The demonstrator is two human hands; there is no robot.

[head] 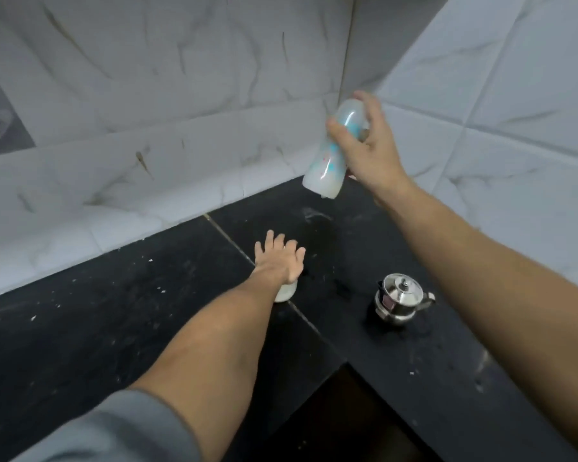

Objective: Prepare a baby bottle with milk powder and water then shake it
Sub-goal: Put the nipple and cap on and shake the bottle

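Note:
My right hand (369,146) grips a translucent baby bottle (331,155) with blue and pink print, raised in the air near the tiled corner and tilted, its base pointing down-left. White milk shows inside it. My left hand (279,258) stretches out flat with fingers straight over the black counter (147,311). Under its wrist sits a small white container (286,292), mostly hidden by the hand. A small steel kettle (401,300) with a lid and spout stands on the counter to the right, apart from both hands.
White marble-patterned tiles (181,111) form the walls behind and to the right, meeting in a corner. The black counter is L-shaped, speckled with white powder and a wet patch (317,221). A dark gap (341,421) lies below the counter's inner edge.

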